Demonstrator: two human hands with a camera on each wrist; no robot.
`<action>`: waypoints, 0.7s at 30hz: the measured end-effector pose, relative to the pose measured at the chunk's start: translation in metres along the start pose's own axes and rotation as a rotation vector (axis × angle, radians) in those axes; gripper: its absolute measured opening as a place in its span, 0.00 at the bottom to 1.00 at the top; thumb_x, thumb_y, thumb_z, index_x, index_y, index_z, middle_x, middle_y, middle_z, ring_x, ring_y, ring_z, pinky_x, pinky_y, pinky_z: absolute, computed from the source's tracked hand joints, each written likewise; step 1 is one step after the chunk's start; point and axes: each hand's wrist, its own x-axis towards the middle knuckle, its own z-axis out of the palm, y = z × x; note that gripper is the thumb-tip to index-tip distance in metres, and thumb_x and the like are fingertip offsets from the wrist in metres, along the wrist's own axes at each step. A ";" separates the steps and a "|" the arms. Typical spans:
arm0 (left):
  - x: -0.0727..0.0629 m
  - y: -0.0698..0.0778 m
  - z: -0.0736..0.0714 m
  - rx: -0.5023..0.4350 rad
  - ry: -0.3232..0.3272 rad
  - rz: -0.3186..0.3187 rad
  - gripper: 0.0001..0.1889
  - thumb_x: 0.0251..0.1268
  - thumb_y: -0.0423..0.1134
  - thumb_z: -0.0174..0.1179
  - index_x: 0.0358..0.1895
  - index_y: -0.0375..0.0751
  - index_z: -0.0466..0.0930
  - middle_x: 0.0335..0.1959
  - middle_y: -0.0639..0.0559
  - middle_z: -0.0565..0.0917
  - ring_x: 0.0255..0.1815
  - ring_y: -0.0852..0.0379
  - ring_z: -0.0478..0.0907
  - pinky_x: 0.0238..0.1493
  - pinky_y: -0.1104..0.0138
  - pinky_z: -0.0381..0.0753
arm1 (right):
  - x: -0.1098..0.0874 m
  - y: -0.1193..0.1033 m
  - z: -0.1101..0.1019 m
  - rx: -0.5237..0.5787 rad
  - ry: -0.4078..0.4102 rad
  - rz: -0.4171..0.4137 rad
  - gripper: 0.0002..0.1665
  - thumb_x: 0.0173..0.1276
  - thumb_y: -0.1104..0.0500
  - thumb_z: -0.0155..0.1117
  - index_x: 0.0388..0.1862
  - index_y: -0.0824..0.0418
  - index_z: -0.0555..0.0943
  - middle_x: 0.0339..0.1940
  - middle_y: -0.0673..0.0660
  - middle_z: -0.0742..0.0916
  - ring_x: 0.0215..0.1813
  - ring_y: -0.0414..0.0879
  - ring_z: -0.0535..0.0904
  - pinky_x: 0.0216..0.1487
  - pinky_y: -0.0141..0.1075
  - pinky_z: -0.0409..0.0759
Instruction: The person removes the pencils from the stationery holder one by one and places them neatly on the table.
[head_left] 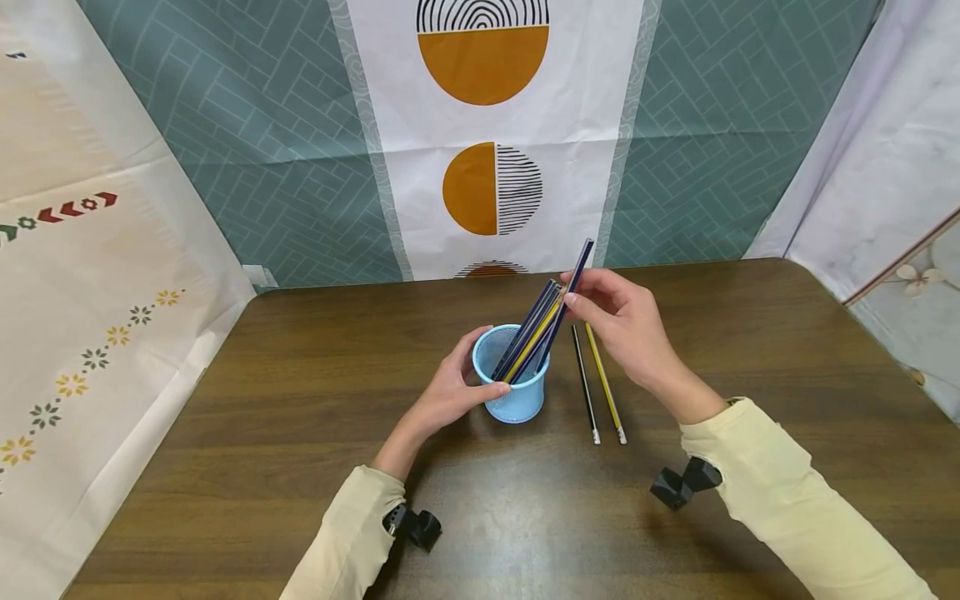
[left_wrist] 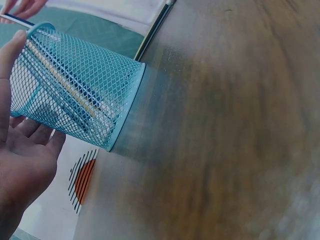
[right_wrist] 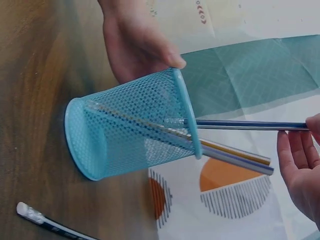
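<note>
A light blue mesh pencil cup (head_left: 517,407) stands on the table, holding several dark pencils and a yellow pencil (head_left: 534,342) that lean to the right. My left hand (head_left: 448,389) grips the cup around its left side, thumb near the rim; the left wrist view shows this hand (left_wrist: 27,165) beside the mesh. Between thumb and fingers, my right hand (head_left: 628,325) pinches a dark blue striped pencil (head_left: 581,265). In the right wrist view, the eraser end of this pencil (right_wrist: 250,125) is inside the cup mouth, above the cup's bottom.
Right of the cup, a black pencil (head_left: 584,383) and a yellow pencil (head_left: 605,383) lie on the brown wooden table (head_left: 300,467), erasers toward me. Patterned cloth (head_left: 300,150) hangs behind the table's far edge. Both sleeves carry a small black device.
</note>
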 end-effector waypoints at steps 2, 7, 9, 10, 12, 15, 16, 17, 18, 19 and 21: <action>0.000 0.000 0.000 0.001 0.000 -0.002 0.42 0.54 0.28 0.69 0.72 0.37 0.56 0.64 0.38 0.69 0.60 0.43 0.71 0.61 0.51 0.70 | 0.001 -0.003 0.000 -0.007 0.000 -0.011 0.12 0.69 0.70 0.59 0.49 0.75 0.78 0.45 0.66 0.83 0.38 0.44 0.81 0.44 0.32 0.82; 0.000 -0.001 0.000 -0.003 0.000 -0.001 0.42 0.54 0.28 0.69 0.72 0.37 0.56 0.63 0.38 0.70 0.60 0.44 0.71 0.61 0.52 0.71 | 0.002 -0.009 -0.001 -0.030 0.005 -0.052 0.12 0.69 0.72 0.58 0.50 0.75 0.78 0.45 0.66 0.83 0.39 0.43 0.80 0.45 0.31 0.81; 0.000 -0.001 0.000 -0.006 -0.001 0.004 0.42 0.54 0.28 0.70 0.72 0.37 0.56 0.63 0.38 0.70 0.60 0.44 0.71 0.61 0.52 0.71 | 0.003 -0.011 -0.001 -0.038 0.012 -0.068 0.12 0.69 0.73 0.58 0.50 0.75 0.78 0.44 0.66 0.83 0.39 0.43 0.80 0.45 0.30 0.80; 0.000 -0.001 0.000 -0.007 -0.002 0.006 0.42 0.54 0.29 0.70 0.72 0.37 0.56 0.63 0.38 0.70 0.60 0.44 0.71 0.61 0.52 0.71 | 0.003 -0.012 -0.002 -0.039 0.016 -0.074 0.12 0.68 0.73 0.58 0.50 0.75 0.78 0.43 0.66 0.83 0.38 0.43 0.80 0.45 0.30 0.80; 0.000 -0.001 0.000 -0.008 -0.005 0.009 0.42 0.54 0.30 0.70 0.72 0.37 0.56 0.63 0.38 0.70 0.60 0.43 0.71 0.61 0.52 0.70 | 0.004 -0.014 -0.002 -0.045 0.026 -0.083 0.12 0.68 0.74 0.57 0.50 0.75 0.78 0.43 0.66 0.83 0.38 0.43 0.80 0.44 0.30 0.80; 0.000 -0.001 0.000 -0.010 -0.006 0.011 0.43 0.54 0.30 0.70 0.72 0.36 0.56 0.63 0.38 0.70 0.60 0.43 0.71 0.61 0.51 0.70 | 0.006 -0.016 -0.003 -0.044 0.026 -0.089 0.13 0.68 0.74 0.57 0.51 0.76 0.78 0.43 0.64 0.83 0.40 0.44 0.80 0.45 0.31 0.80; 0.000 -0.001 0.000 -0.010 -0.005 0.011 0.43 0.54 0.30 0.70 0.72 0.37 0.57 0.63 0.38 0.70 0.60 0.43 0.71 0.61 0.51 0.71 | 0.006 -0.017 -0.003 -0.044 0.023 -0.090 0.13 0.68 0.74 0.56 0.51 0.76 0.77 0.44 0.63 0.83 0.41 0.45 0.80 0.45 0.31 0.80; 0.000 -0.001 0.000 -0.010 -0.005 0.012 0.43 0.54 0.30 0.70 0.72 0.37 0.56 0.63 0.38 0.70 0.60 0.43 0.71 0.61 0.52 0.71 | 0.006 -0.018 -0.003 -0.053 0.018 -0.090 0.13 0.69 0.74 0.56 0.51 0.76 0.77 0.45 0.63 0.83 0.41 0.45 0.80 0.46 0.31 0.80; 0.000 -0.001 0.000 -0.011 -0.004 0.013 0.43 0.54 0.30 0.70 0.72 0.36 0.56 0.63 0.38 0.70 0.60 0.43 0.71 0.60 0.52 0.71 | 0.007 -0.018 -0.003 -0.060 0.012 -0.088 0.13 0.69 0.74 0.56 0.52 0.76 0.77 0.46 0.63 0.83 0.42 0.45 0.80 0.46 0.31 0.80; 0.000 -0.001 0.000 -0.012 -0.003 0.013 0.43 0.54 0.29 0.70 0.72 0.36 0.56 0.63 0.38 0.70 0.60 0.43 0.71 0.60 0.52 0.71 | 0.007 -0.019 -0.004 -0.064 0.006 -0.084 0.14 0.69 0.74 0.56 0.52 0.75 0.77 0.46 0.63 0.83 0.42 0.45 0.80 0.46 0.31 0.80; 0.000 -0.001 0.000 -0.011 -0.004 0.013 0.43 0.54 0.29 0.70 0.72 0.37 0.56 0.63 0.38 0.70 0.60 0.44 0.71 0.60 0.52 0.71 | 0.007 -0.019 -0.004 -0.077 -0.006 -0.076 0.14 0.69 0.73 0.56 0.53 0.75 0.77 0.46 0.64 0.83 0.43 0.46 0.80 0.47 0.30 0.80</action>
